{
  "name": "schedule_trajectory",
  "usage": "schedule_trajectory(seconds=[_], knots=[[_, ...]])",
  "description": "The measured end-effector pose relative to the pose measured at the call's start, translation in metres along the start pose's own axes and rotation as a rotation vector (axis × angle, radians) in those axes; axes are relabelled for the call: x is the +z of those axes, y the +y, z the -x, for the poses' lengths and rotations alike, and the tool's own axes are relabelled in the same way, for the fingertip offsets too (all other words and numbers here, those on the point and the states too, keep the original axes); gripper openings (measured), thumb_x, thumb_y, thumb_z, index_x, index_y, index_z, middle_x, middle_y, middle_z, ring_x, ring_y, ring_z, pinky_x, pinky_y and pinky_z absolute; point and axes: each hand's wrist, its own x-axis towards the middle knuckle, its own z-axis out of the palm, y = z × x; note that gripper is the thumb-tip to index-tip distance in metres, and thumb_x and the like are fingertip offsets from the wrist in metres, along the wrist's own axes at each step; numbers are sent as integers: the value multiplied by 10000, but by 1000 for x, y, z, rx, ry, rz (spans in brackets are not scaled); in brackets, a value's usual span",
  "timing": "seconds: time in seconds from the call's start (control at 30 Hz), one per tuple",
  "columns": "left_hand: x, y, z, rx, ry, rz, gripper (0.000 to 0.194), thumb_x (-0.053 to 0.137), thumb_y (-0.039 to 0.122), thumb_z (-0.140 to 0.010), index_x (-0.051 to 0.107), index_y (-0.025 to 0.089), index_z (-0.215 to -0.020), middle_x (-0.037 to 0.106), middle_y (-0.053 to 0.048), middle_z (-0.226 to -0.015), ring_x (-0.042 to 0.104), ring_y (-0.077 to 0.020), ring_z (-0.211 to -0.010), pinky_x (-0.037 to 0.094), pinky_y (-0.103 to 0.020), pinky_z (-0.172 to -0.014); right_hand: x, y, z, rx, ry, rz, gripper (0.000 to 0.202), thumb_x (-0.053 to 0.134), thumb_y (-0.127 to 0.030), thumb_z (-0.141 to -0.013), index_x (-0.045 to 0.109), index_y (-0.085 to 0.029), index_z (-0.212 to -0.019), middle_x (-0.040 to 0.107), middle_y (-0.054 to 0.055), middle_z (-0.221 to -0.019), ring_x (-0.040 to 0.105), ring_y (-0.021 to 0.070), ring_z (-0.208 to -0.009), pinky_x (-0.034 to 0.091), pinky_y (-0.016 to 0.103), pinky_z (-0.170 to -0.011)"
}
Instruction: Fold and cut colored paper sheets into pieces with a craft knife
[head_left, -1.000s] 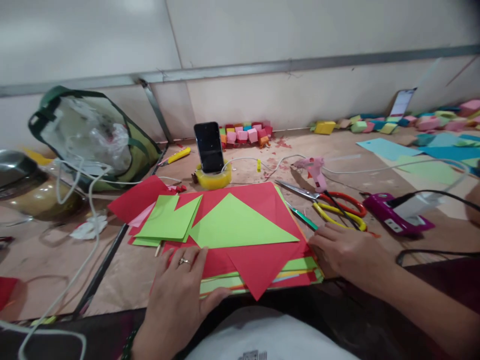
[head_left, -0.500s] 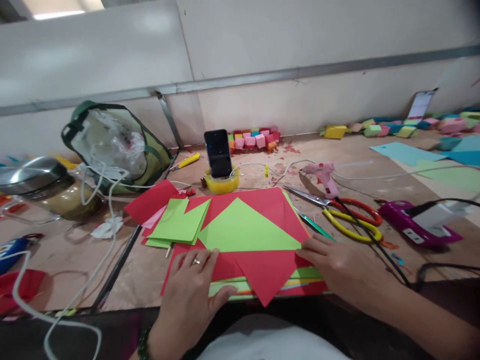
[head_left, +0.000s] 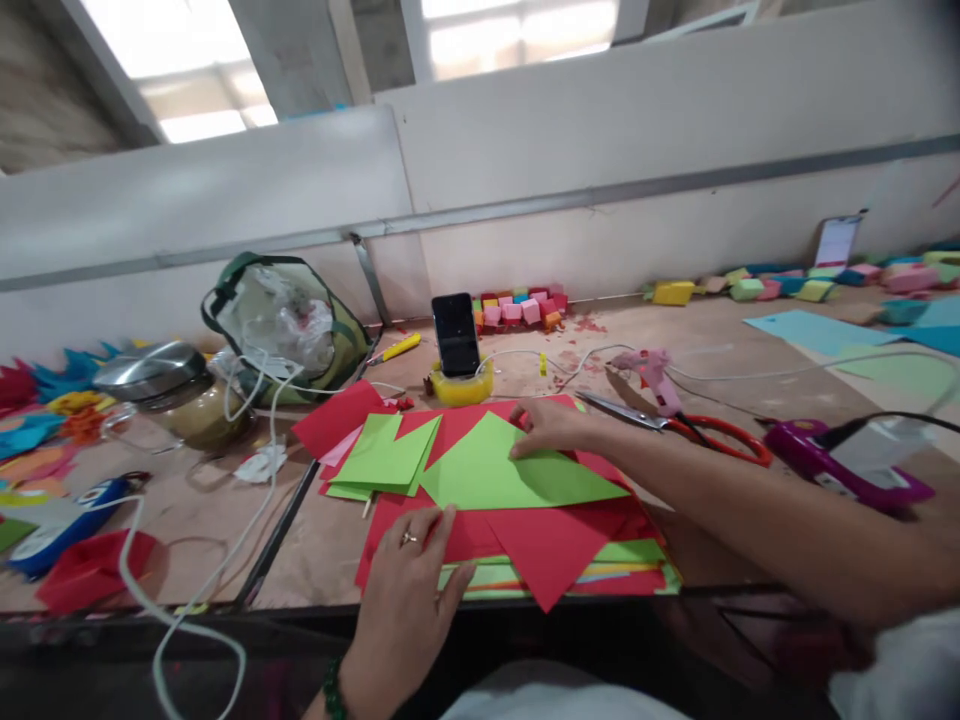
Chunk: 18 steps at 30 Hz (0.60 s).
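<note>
A light green paper triangle [head_left: 517, 480] lies on red paper [head_left: 551, 550], whose pointed flap hangs toward the front edge of a stack of coloured sheets [head_left: 487, 578]. My left hand [head_left: 412, 570] rests at the lower left of the stack, fingers apart, holding nothing. Reaching across from the right, my right hand [head_left: 551, 425] is at the upper part of the green triangle, its fingers bent; their tips are partly hidden, so what they grip is unclear. Cut green pieces [head_left: 386, 455] and a red piece [head_left: 337, 420] lie at the left of the stack.
Scissors [head_left: 720, 435], a pink glue gun [head_left: 649, 375] and a purple power strip [head_left: 832, 460] are at the right. A phone [head_left: 456, 335] stands in a yellow tape roll [head_left: 465, 385] behind the stack. At the left are a bag [head_left: 292, 320], a jar [head_left: 180, 395] and white cables.
My right hand has moved from the paper's right edge up and left onto the green triangle. My left hand stays at the lower left. The view has tilted up and turned left.
</note>
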Motion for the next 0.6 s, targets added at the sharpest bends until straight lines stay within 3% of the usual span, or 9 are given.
schedule_trajectory(seconds=[0.07, 0.13, 0.23, 0.27, 0.3, 0.37, 0.4, 0.5, 0.6], knots=[[-1, -4, 1, -33, 72, 79, 480, 523, 374, -937, 489, 199, -1383, 574, -138, -1261, 546, -298, -1152, 496, -463, -938, -8, -6, -4, -81, -10, -31, 211, 790, -318, -629, 639, -182, -685, 636, -2, -602, 584, 165, -555, 440, 270, -514], [-9, -10, -6, -124, 229, 157, 696, 610, 429, -882, 325, 228, -1485, 504, -151, -1359, 503, -317, -1229, 486, -476, -952, -23, -18, 2, -160, 16, -54, 216, 744, -352, -692, 619, -183, -643, 620, -11, -589, 583, 159, -566, 455, 275, -534], [-26, -18, -28, -249, 465, 283, 1035, 741, 459, -769, 103, 219, -1548, 461, -169, -1401, 470, -338, -1268, 455, -502, -979, -45, -37, 23, -368, 159, -78, 166, 658, -342, -810, 634, -193, -741, 686, 30, -793, 629, 177, -777, 504, 308, -718], [-31, -19, -36, -217, 478, 334, 1022, 752, 428, -766, 124, 216, -1545, 485, -160, -1385, 489, -325, -1253, 461, -482, -975, -49, -40, 32, -566, 251, -60, 128, 636, -303, -840, 645, -197, -769, 703, 51, -864, 636, 187, -851, 507, 327, -780], [-34, -20, -44, -136, 476, 370, 856, 733, 379, -794, 277, 229, -1502, 539, -134, -1332, 530, -299, -1209, 478, -445, -957, -50, -40, 41, -723, 307, 7, 81, 620, -252, -859, 653, -207, -799, 712, 61, -927, 632, 192, -922, 501, 342, -837], [-34, -18, -56, 79, 383, 372, 376, 618, 231, -884, 588, 245, -1258, 652, -79, -1156, 609, -230, -1066, 500, -373, -908, -43, -32, 59, -873, 372, 174, 114, 572, -139, -872, 654, -217, -862, 716, 75, -1019, 612, 202, -1032, 495, 367, -901], [-31, -15, -60, 189, 323, 329, 247, 558, 168, -907, 662, 238, -1121, 685, -65, -1059, 627, -209, -990, 506, -355, -877, -36, -26, 68, -882, 356, 266, 170, 534, -95, -871, 652, -216, -891, 718, 82, -1044, 606, 208, -1064, 500, 379, -911], [-18, -5, -61, 414, 97, 101, 237, 490, 93, -908, 696, 195, -966, 702, -70, -892, 623, -210, -858, 512, -371, -805, -5, -4, 95, -736, 282, 449, 326, 451, -16, -834, 656, -179, -1028, 724, 113, -1023, 644, 212, -994, 545, 381, -852], [-13, 4, -60, 465, -141, -6, 224, 474, 85, -900, 680, 171, -920, 689, -89, -906, 614, -217, -856, 518, -367, -790, 21, 7, 120, -560, 206, 458, 381, 456, 6, -799, 650, -159, -1083, 726, 112, -1000, 659, 213, -935, 556, 363, -800]])
